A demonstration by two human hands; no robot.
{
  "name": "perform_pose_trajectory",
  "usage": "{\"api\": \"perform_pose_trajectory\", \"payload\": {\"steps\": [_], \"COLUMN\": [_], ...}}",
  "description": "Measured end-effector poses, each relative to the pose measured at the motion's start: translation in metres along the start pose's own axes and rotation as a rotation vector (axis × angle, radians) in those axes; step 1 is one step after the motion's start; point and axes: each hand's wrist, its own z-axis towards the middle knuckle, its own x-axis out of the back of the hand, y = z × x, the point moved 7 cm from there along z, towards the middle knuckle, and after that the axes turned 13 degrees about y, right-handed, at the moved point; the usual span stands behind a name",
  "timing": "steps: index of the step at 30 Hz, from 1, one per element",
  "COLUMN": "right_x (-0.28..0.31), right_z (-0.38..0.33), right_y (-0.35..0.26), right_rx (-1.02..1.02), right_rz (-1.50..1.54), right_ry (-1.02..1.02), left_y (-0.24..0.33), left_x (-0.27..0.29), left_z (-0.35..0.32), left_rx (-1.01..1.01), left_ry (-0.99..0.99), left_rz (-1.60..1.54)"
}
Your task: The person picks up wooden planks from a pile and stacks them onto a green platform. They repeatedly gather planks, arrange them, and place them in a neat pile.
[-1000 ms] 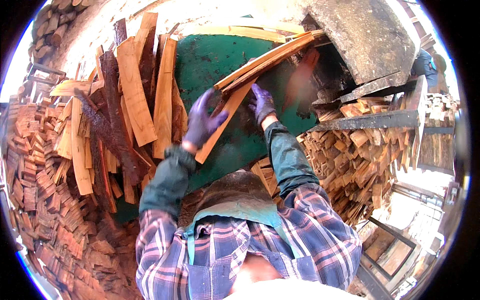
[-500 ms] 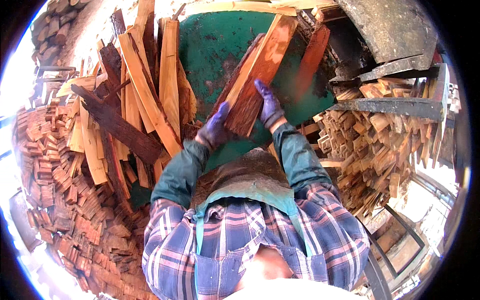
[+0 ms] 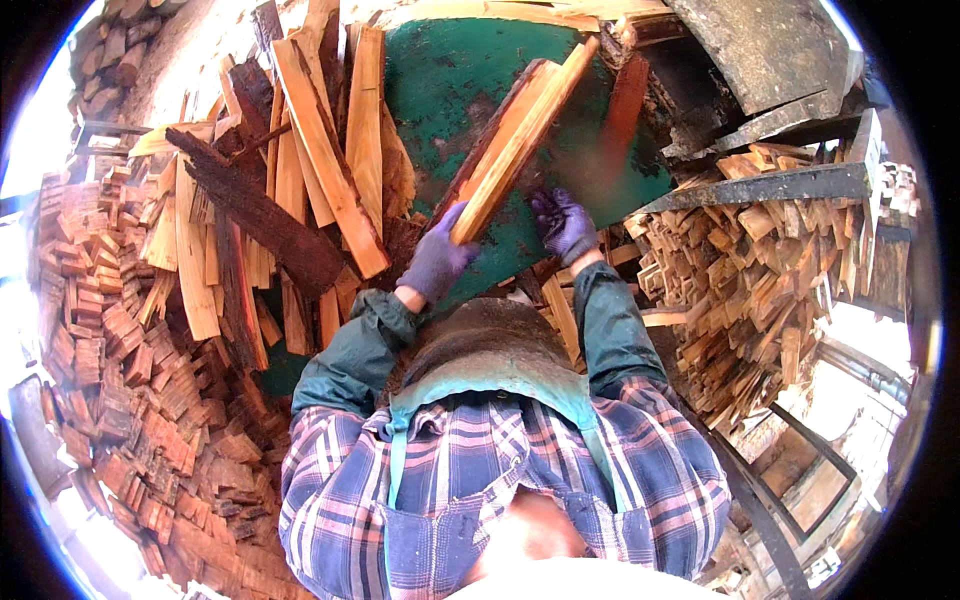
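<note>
Green tabletop at upper centre, beneath a slanting pale plank, now rolled narrower-side-up. Gripped at its lower end by the left hand; let go by the empty, loosely curled right hand, so probably steered one-handed.

Left hand and right hand in smudged purple gloves; dark green sleeve covers; blue, pink and white plaid shirt; brown-stained teal apron with teal straps
</note>
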Motion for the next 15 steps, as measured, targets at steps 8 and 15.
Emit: {"api": "perform_pose_trajectory", "payload": {"steps": [8, 15], "right_x": [0.019, 0.041], "right_z": [-0.014, -0.024], "right_y": [0.015, 0.077], "right_rx": [-0.206, -0.071], "right_rz": [-0.193, -0.992], "right_ry": [0.234, -0.013], "left_y": [-0.032, -0.038], "left_x": [-0.008, -0.032], "left_z": [0.02, 0.048], "left_rx": [-0.178, -0.084], "left_ry": [0.093, -0.225], "left_rz": [0.756, 0.372]}}
